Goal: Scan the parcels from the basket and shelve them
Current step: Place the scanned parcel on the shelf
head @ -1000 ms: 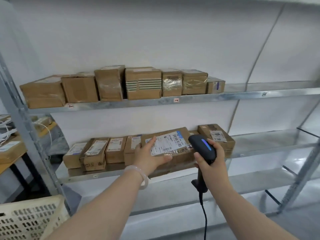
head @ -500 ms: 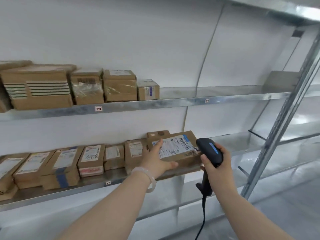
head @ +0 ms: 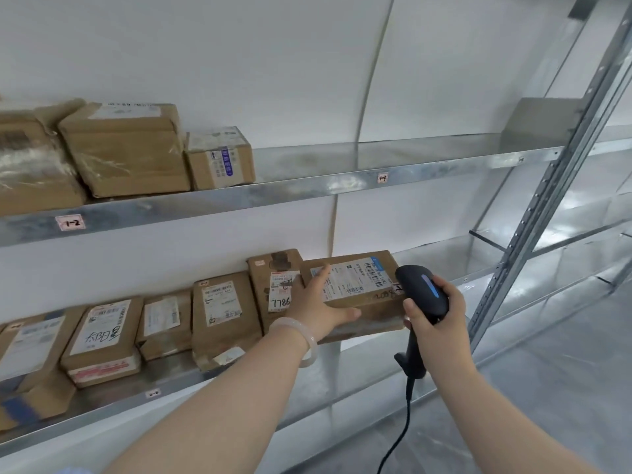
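Observation:
A brown cardboard parcel (head: 362, 295) with a white barcode label lies at the right end of the row on the lower metal shelf (head: 178, 388). My left hand (head: 318, 306) grips its left front corner, thumb under the front edge and fingers on top. My right hand (head: 434, 313) holds a black barcode scanner (head: 422, 289) with a blue light strip, just right of the parcel and touching its right end. The scanner's cable hangs down from the handle. The basket is out of view.
Several labelled cardboard parcels (head: 219, 313) fill the lower shelf left of the held one. The upper shelf (head: 342, 184) carries parcels (head: 219, 159) on its left part and is bare on the right. A slanted metal upright (head: 533, 234) stands at the right.
The view has swung to the right along the shelves and the basket has left the frame. The parcel has moved right to the end of the lower row, with both hands following it.

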`<state>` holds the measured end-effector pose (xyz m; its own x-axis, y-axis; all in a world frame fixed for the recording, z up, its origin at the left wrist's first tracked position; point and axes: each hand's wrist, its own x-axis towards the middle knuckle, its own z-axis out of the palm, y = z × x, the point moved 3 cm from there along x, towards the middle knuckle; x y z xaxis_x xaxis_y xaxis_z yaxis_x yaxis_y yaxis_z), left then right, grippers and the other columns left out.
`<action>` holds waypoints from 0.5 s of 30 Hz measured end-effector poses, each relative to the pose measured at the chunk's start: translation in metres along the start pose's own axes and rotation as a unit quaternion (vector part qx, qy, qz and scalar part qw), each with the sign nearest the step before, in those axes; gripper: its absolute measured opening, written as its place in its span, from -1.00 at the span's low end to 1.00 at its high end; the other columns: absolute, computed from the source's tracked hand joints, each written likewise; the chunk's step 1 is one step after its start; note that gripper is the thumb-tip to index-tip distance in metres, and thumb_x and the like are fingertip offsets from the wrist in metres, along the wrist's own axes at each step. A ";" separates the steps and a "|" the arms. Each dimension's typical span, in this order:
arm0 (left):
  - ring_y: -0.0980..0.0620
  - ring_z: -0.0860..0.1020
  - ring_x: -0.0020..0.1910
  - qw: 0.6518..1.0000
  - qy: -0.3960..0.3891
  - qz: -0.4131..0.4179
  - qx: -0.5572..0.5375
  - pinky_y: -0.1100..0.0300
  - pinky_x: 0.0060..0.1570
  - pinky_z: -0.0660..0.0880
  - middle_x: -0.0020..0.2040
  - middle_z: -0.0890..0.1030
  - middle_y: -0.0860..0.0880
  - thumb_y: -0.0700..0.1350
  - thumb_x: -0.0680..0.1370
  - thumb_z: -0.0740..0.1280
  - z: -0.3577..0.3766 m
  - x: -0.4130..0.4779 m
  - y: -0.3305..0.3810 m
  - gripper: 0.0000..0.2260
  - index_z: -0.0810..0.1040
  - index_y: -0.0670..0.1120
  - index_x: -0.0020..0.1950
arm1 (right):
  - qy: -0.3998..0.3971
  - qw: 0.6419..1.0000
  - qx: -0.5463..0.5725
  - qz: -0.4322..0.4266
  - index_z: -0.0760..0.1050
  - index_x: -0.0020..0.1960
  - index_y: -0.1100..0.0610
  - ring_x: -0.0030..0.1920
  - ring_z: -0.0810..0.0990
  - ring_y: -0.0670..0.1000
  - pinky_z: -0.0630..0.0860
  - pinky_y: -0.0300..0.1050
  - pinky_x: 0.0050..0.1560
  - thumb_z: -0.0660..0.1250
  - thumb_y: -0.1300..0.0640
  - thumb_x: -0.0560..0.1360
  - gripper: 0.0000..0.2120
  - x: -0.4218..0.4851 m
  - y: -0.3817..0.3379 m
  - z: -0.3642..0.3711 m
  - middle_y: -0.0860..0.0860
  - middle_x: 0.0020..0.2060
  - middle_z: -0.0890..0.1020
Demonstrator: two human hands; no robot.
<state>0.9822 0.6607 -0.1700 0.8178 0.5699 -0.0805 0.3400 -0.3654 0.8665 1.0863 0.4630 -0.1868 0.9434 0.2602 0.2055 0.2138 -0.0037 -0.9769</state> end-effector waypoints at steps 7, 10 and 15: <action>-0.06 0.28 0.47 1.000 -0.001 -0.009 0.011 -0.01 0.47 0.27 0.44 0.23 0.07 0.17 0.34 0.57 0.036 0.075 0.014 -0.03 0.03 0.28 0.58 | -0.007 1.000 -0.024 0.012 0.34 0.16 -0.45 0.02 0.66 0.10 0.59 0.23 0.12 0.49 0.04 0.48 -0.50 0.083 0.029 -0.006 -0.32 0.02 0.59; -0.07 0.27 0.46 0.999 0.015 -0.028 0.044 -0.01 0.44 0.31 0.50 0.11 0.03 0.21 0.36 0.54 0.046 0.109 0.019 -0.05 0.01 0.28 0.58 | -0.034 0.999 -0.033 0.013 0.35 0.19 -0.39 -0.03 0.68 0.13 0.60 0.24 0.10 0.47 0.05 0.49 -0.52 0.127 0.043 -0.004 -0.21 0.06 0.61; -0.08 0.26 0.46 0.994 0.035 -0.069 0.075 -0.01 0.45 0.25 0.49 0.10 0.02 0.18 0.38 0.53 0.053 0.153 0.010 -0.06 0.01 0.24 0.60 | -0.116 0.993 -0.011 0.031 0.37 0.22 -0.31 0.09 0.64 0.14 0.59 0.20 0.15 0.46 0.15 0.51 -0.52 0.186 0.076 0.014 -0.11 0.15 0.60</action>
<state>1.1358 0.7053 -0.1998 0.7259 0.6701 -0.1551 0.5166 -0.3823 0.7661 1.2749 0.5246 -0.2236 0.8717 0.4745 0.1223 0.1644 -0.0480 -0.9852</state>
